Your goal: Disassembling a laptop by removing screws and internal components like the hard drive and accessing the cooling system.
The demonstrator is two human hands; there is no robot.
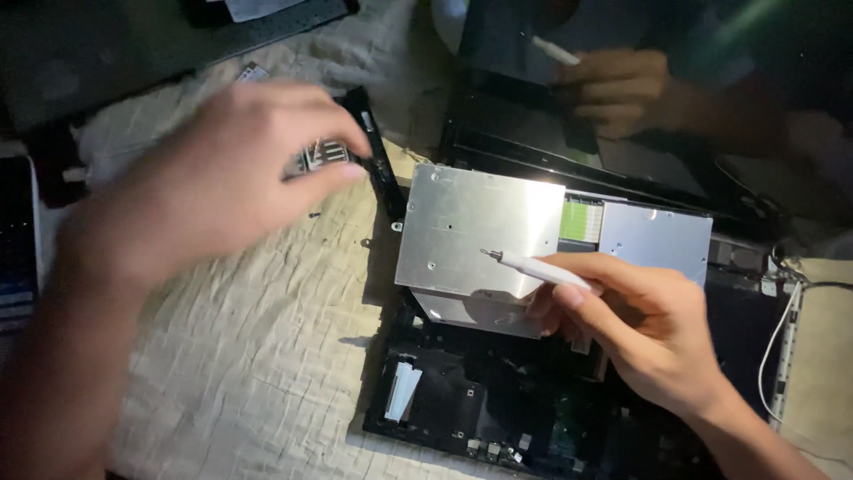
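My right hand (635,333) holds a thin white screwdriver (542,269), its tip resting over a silver metal drive (475,236) that lies on an opened black laptop base (498,400). My left hand (218,178) hovers blurred over the pale cloth, its fingertips at a small metal bracket (324,156) beside a narrow black strip (378,156). Whether the fingers pinch the bracket is unclear.
A wrinkled cream cloth (258,356) covers the work surface. The laptop's dark screen (622,80) stands behind and mirrors a hand with a white tool. A green memory module (580,220) shows beside a grey plate (653,238). White cable (777,338) runs at right. Dark devices lie top left.
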